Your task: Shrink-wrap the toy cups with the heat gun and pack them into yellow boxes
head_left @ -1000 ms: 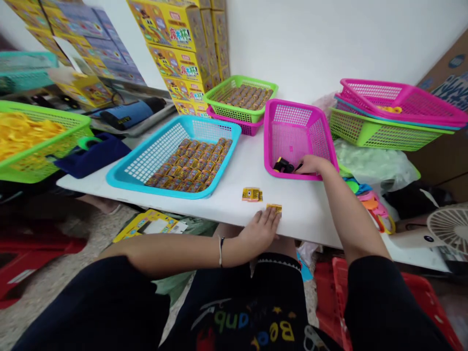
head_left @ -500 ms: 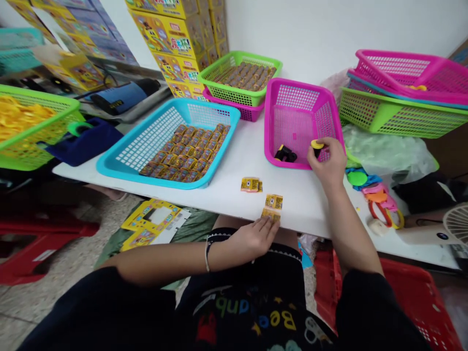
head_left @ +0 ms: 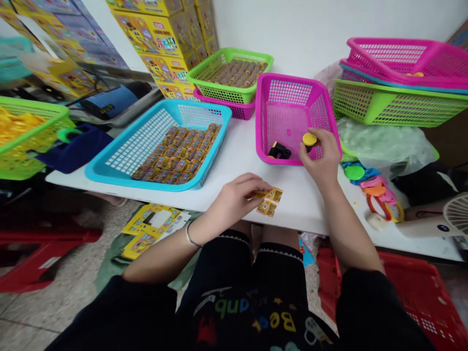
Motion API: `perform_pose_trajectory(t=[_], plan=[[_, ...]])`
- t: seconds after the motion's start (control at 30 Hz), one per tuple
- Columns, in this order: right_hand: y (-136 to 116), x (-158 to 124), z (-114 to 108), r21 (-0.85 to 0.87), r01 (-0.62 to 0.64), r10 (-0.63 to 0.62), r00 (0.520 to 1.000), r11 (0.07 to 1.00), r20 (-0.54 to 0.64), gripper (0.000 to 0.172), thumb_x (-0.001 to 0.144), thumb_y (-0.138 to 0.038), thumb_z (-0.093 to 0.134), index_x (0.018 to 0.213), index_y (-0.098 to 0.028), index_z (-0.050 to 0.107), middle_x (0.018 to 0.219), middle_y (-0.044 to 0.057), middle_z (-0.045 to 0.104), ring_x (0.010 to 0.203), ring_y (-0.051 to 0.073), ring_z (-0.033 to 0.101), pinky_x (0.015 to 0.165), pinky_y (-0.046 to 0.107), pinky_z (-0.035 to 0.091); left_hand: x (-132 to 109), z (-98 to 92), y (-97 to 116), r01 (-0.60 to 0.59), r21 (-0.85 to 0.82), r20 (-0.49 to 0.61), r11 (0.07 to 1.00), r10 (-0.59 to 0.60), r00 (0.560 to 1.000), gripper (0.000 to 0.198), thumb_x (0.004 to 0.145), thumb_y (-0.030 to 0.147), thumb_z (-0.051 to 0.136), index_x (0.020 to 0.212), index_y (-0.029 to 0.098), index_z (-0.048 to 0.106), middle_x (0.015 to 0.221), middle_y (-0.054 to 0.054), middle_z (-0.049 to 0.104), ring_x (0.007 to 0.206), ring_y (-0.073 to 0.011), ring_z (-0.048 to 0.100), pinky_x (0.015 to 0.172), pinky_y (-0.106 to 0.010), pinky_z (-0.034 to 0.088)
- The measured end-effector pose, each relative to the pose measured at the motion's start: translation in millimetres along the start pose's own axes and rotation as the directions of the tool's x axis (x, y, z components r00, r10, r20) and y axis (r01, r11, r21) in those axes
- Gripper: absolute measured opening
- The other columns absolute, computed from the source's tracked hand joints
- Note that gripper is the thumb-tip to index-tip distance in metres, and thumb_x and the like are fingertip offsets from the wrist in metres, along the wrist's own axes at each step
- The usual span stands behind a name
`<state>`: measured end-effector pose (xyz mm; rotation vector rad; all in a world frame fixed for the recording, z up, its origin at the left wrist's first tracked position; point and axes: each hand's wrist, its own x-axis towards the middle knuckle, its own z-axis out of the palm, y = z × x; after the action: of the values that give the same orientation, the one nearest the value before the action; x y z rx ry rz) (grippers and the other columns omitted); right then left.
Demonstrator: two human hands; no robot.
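Observation:
My left hand (head_left: 234, 202) is over the white table's front part, thumb and fingers pinched on a small stack of yellow printed labels (head_left: 259, 193), partly covered by the fingers. Touching or just beside the fingertips, more yellow printed labels (head_left: 266, 208) lie flat on the table. My right hand (head_left: 323, 153) is at the near right corner of the pink basket (head_left: 260, 117). Between its thumb and fingers is a small black piece with a round yellow top (head_left: 309, 140). Inside the basket, near its front left corner, lie a few black-and-yellow pieces (head_left: 280, 150).
A blue basket (head_left: 106, 170) with rows of small wrapped pieces stands to the left. Behind it, a green basket (head_left: 193, 75) sits on a pink one. Stacked baskets (head_left: 380, 105), coloured bands (head_left: 378, 195) and a fan (head_left: 438, 219) are on the right.
My left hand has moved left and up from the flat labels and now grips the stack that lay beside them. My right hand still holds the yellow-topped piece, tilted more toward the camera.

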<state>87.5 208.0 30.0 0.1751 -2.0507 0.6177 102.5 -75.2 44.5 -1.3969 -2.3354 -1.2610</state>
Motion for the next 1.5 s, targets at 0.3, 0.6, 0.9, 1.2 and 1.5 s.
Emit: perform_pose_trajectory(t=[0.3, 0.6, 0.9, 1.2, 1.5], plan=[[13.9, -0.3, 4.9, 0.264, -0.114, 0.155, 0.978, 0.958, -0.142, 0.034, 0.091, -0.039, 0.067, 0.119, -0.021, 0.063, 0.109, 0.008, 0.072, 0.093, 0.017, 0.071, 0.079, 0.031, 0.062, 110.0, 20.7, -31.9, 0.041, -0.097, -0.152, 0.994, -0.056, 0.987, 0.037, 0.079, 0.032, 0.089, 0.108, 0.018, 0.071, 0.079, 0.004, 0.071, 0.062, -0.0095, 0.058, 0.062, -0.021, 0.043], [10.1, -3.7, 10.9, 0.395, -0.121, 0.170, 0.981, 0.911, -0.092, 0.032, 0.091, -0.044, 0.073, 0.114, -0.023, 0.065, 0.103, 0.006, 0.072, 0.093, 0.016, 0.072, 0.081, 0.030, 0.062, 90.5, 23.7, -44.4, 0.009, -0.135, 0.347, 0.991, 0.039, 0.937, 0.019, 0.085, 0.030, 0.083, 0.083, 0.017, 0.069, 0.062, 0.006, 0.064, 0.057, -0.0080, 0.056, 0.057, -0.019, 0.036], [20.1, -3.6, 8.6, 0.394, -0.101, 0.134, 0.989, 0.914, -0.059, 0.030, 0.091, -0.045, 0.073, 0.114, -0.026, 0.067, 0.105, 0.005, 0.071, 0.095, 0.017, 0.072, 0.085, 0.033, 0.063, 83.2, 48.5, -50.4, -0.245, 0.046, 0.649, 0.968, 0.158, 0.744, 0.005, 0.086, 0.027, 0.082, 0.087, 0.022, 0.081, 0.124, -0.006, 0.077, 0.107, -0.0212, 0.073, 0.067, -0.024, 0.045], [8.0, -2.0, 3.2, 0.532, -0.144, 0.198, 0.979, 0.834, -0.044, 0.035, 0.088, -0.052, 0.076, 0.114, -0.029, 0.072, 0.108, 0.002, 0.075, 0.102, 0.018, 0.074, 0.094, 0.036, 0.063, 78.7, 41.1, -44.7, 0.024, -0.358, 0.295, 0.933, 0.088, 0.951, 0.024, 0.091, 0.027, 0.076, 0.112, 0.017, 0.070, 0.079, 0.001, 0.075, 0.070, -0.0117, 0.070, 0.068, -0.020, 0.050], [-2.0, -13.2, 2.2, 0.615, -0.315, 0.294, 0.946, 0.723, 0.139, 0.041, 0.092, -0.062, 0.067, 0.117, -0.032, 0.079, 0.111, 0.002, 0.080, 0.103, 0.022, 0.077, 0.098, 0.043, 0.063, 82.0, 57.1, -66.5, -0.116, -0.502, 0.090, 0.857, 0.185, 0.979, 0.060, 0.100, 0.032, 0.065, 0.145, 0.017, 0.027, 0.092, -0.003, 0.071, 0.069, -0.0113, 0.069, 0.076, -0.027, 0.052]])
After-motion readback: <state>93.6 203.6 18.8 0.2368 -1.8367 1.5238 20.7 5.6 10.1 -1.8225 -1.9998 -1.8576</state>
